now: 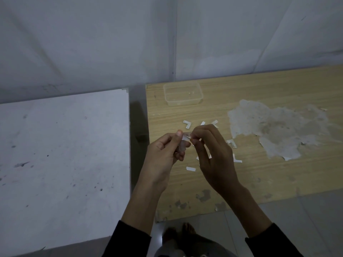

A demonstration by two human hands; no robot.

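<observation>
Nearest the person, two dark sleeves are reaching forward over the near edge of the tabletop, well on the near side of the clear container. The hands are meeting above the wood, straight in front of that container. The left hand is curling its thumb and fingers round a small white piece. The right hand is pinching the same piece from the other side with thumb and fingertips. The piece's exact shape is too blurred to tell.

White L-shaped bits are lying scattered on the wood in front of the container. One straight strip is lying nearer than the hands, and one corner bit is lying just beyond them. To the container's right and nearer, a pale peeled patch is showing in the wood. To its left, a white slab is lying apart from the tabletop. The container itself is sitting farthest off, by the grey wall.
</observation>
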